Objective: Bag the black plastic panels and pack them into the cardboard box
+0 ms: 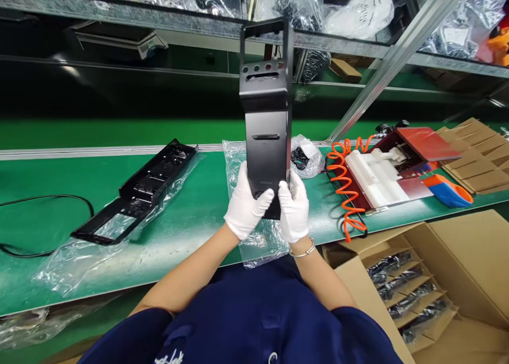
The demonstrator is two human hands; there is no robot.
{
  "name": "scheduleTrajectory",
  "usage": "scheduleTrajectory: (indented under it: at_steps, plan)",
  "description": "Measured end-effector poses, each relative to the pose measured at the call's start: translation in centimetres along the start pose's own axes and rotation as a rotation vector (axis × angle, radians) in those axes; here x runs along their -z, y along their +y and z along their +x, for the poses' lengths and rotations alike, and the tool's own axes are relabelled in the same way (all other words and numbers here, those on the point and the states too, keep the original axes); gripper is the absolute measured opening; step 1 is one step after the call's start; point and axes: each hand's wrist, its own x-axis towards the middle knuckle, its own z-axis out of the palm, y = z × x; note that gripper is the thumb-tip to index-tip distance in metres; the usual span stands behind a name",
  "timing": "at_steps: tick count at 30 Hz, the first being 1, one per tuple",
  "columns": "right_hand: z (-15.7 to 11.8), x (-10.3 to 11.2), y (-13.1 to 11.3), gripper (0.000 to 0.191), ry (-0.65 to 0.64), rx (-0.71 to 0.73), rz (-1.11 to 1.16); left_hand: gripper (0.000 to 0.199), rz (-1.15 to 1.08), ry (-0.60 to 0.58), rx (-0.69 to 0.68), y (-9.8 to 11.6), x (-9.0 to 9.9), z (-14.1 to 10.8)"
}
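Green counter (199,194) below; above it, left hand (248,202) and right hand (293,205) hold a black bracket (267,136) upright, fingers closed around its lower end; it and another bracket (139,186) appear unwrapped, while bagged pieces (409,301) sit in the carton (467,258)

My left hand (245,205) and right hand (294,207) show plain white gloves against a long, stepped black panel (267,152); a second long black panel (139,188) contrasts with the glossy green surface (194,210). Bright orange colors a coiled hose (350,193), red a boxy machine (429,144) with white blocks (377,181), blue and orange a rounded object (449,191). My navy short-sleeved shirt (246,311) bears white lettering (169,358); the open cardboard box (469,242) is tan.
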Motion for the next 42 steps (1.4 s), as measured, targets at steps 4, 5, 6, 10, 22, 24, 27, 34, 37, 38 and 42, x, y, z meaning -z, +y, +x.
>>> scheduleTrajectory:
  at_steps: [4,5,6,10,22,24,27,34,37,38,42]
  plan:
    - [-0.3,0.0,-0.2,0.068,0.041,0.061,-0.018,0.104,0.245,-0.021,0.070,-0.3,-0.6,-0.6]
    - [-0.4,0.0,-0.3,0.068,0.051,0.069,-0.039,0.103,0.273,-0.017,0.067,-0.4,-0.6,-0.6]
    - [-0.4,0.0,-0.3,0.069,0.055,0.073,-0.066,0.102,0.285,-0.011,0.052,-0.6,-0.7,-0.6]
    - [-0.5,0.1,-0.2,0.070,0.071,0.076,-0.111,0.094,0.289,0.019,-0.008,-1.0,-0.9,-0.6]
    - [0.2,-0.1,-0.4,0.068,0.064,0.043,0.086,0.071,0.004,-0.016,-0.021,-1.5,-0.5,-0.1]
    - [0.4,-0.2,-0.5,0.071,0.059,0.020,0.145,0.066,-0.213,-0.041,-0.008,-1.4,-0.2,0.3]
    - [0.0,-0.1,-0.5,0.075,0.007,-0.016,0.182,0.057,-0.474,0.043,0.101,-1.6,0.2,1.5]
    - [-1.9,1.8,-0.1,0.077,-0.568,-0.085,0.395,0.054,-0.874,0.164,0.654,-1.5,1.0,4.1]
    - [-2.1,2.1,0.1,0.099,-0.693,-0.100,0.415,0.056,-0.930,0.159,0.802,-1.0,1.2,4.0]
    - [-2.2,2.1,0.3,0.105,-0.713,-0.108,0.413,0.056,-0.943,0.148,0.815,-1.0,1.2,4.0]
    - [-2.8,2.1,1.4,0.106,-0.781,-0.139,0.413,0.063,-0.981,0.039,0.804,-2.3,1.0,3.5]
